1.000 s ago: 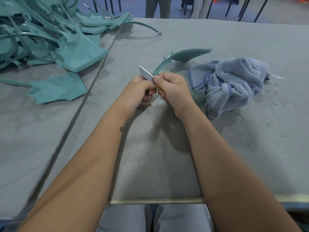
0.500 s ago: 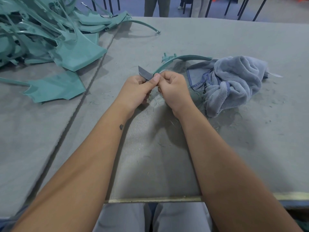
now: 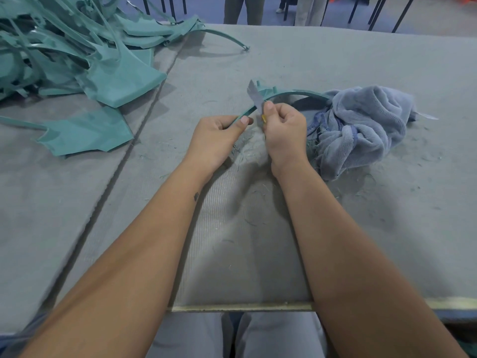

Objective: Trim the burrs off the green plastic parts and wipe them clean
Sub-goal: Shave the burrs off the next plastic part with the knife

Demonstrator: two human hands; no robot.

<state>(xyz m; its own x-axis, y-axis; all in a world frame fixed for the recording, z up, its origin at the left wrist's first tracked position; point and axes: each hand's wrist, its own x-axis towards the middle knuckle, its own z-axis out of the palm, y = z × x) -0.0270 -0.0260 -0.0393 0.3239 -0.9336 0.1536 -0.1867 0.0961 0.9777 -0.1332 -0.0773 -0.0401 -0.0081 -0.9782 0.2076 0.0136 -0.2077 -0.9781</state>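
Gripping: right hand [image 3: 285,130] is clenched around a knife, thumb up along its side; a bit of yellow handle shows under the fingers.
Blade: grey blade [image 3: 255,97] sticks up and away from the right hand and lies against the inner edge of the curved green strip [image 3: 291,93].
Other grip: left hand [image 3: 219,133] pinches the near end of that strip, thumb on top, fingers curled below.
Part position: strip arches away from the left hand, past the blade, and its far end runs in beside or under the blue towel [image 3: 361,127]; I cannot tell which. Small tabs stand up near the top of the arch.
Just changed: a second ago both hands were bunched together with the blade angled left; now they have drawn apart, the left hand sits lower on the strip and the blade stands further along it, nearer the tabs. The strip has also turned, from showing its broad face to showing its thin edge.
Meaning: this looks like a shaving pass travelling up the edge, so trimming is under way and wiping is not yet begun.
Shavings: thin green curls litter the grey mat [image 3: 242,228] below the hands.
Waiting work: pile of green parts [image 3: 77,52] lies well apart, far left.
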